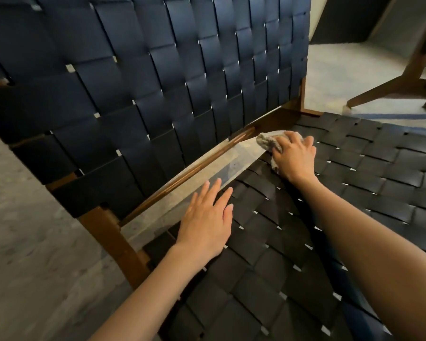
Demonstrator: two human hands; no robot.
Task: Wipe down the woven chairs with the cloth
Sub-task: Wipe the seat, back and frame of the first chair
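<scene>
At the back edge of the seat, as the head camera sees it, the wiping is in progress. The right hand presses a bunched grey cloth onto the dark woven straps, just where the seat meets the gap below the backrest. Its fingers are curled over the cloth and grip it against the weave, and a tuft of cloth sticks out toward the wooden rail. The left hand lies flat on the near-left part of the seat — fingers straight and close together, holding nothing, tips reaching past the seat's rear edge over the gap. It looks like a bracing hand, steadying the person or the chair.

My reading is that the seat of this chair is the part being done, at its rear strip; whether the backrest has been wiped I cannot tell. The next move likely calls for drawing the cloth along the straps with steady pressure, following the weave so it does not snag on strap edges. The left hand would need to shift out of the path if the cloth comes its way. A second chair stands well apart at the upper right, only its wooden legs showing — by the task it also needs wiping
</scene>
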